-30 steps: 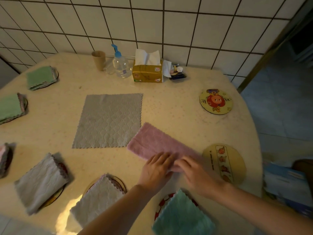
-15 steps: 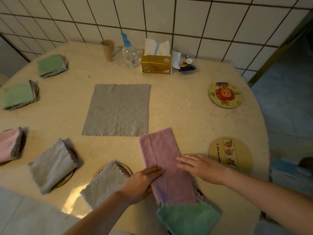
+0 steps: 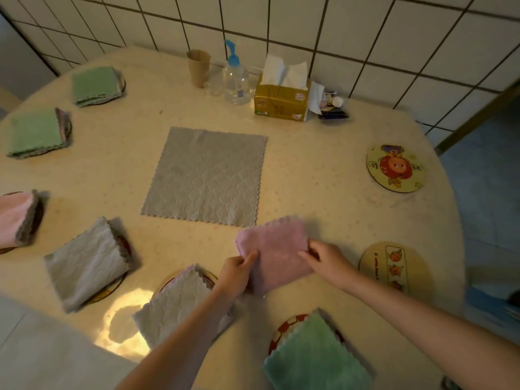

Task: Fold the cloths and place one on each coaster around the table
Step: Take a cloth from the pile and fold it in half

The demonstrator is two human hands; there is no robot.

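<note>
Left hand (image 3: pixel 235 270) and right hand (image 3: pixel 326 258) pinch opposite edges of folded pink cloth (image 3: pixel 277 256) on table (image 3: pixel 323 175), just beside bare coaster (image 3: pixel 394 267). Grey cloth (image 3: pixel 206 175) lies flat, unfolded, mid-table.

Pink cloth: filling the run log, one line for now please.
step: folding | left hand, right hand: gripping pink cloth | bare coasters: two

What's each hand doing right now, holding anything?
Left hand: closed, pinching the left edge of the folded pink cloth.
Right hand: closed, gripping the same cloth's right edge.
</note>
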